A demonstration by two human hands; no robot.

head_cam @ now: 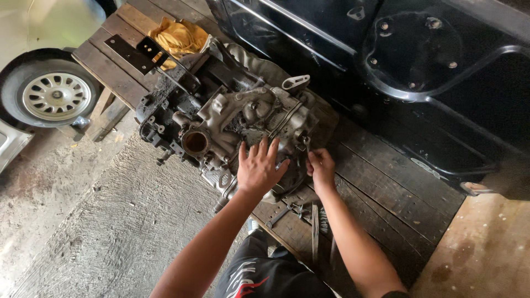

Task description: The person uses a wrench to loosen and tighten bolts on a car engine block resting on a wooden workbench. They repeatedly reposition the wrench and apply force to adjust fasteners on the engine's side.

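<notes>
A dirty grey engine block lies on a wooden platform. My left hand rests flat on the block's near side, fingers spread, holding nothing. My right hand is curled at the block's right edge, fingers pinched around a small metal part or tool near a fitting; what it grips is too small to tell. A round open port shows on the block to the left of my left hand.
A yellow rag and a black metal bracket lie at the platform's far end. A wrench and other tools lie near my arms. A dark car body panel fills the right. A wheel stands at left on concrete floor.
</notes>
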